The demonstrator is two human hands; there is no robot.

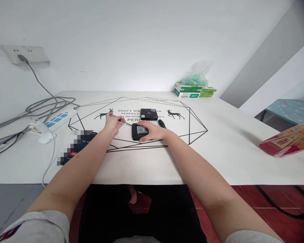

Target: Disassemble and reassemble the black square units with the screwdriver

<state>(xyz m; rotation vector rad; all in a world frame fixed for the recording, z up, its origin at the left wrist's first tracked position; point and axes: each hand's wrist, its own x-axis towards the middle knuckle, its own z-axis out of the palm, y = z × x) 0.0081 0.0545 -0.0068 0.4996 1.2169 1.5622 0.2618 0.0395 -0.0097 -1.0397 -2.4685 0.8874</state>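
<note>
My left hand (113,123) is closed around a thin metal screwdriver shaft (126,123), whose tip reaches the upper left edge of a small black device (135,134). The device lies flat with a white printed label (142,130) facing up. My right hand (152,131) grips it from the right, fingers over the top edge and thumb at the near edge, covering its right part. Just behind stands a second flat black box (149,114) with small stickers. A black and green screwdriver handle (161,123) lies to the right of that box.
A lit phone (84,141) lies beside my left forearm, partly pixelated. A white power strip (57,121) and grey cables (47,101) occupy the left side. Green and white boxes (188,89) with a plastic bag stand at the wall. A red and yellow packet (285,140) lies right.
</note>
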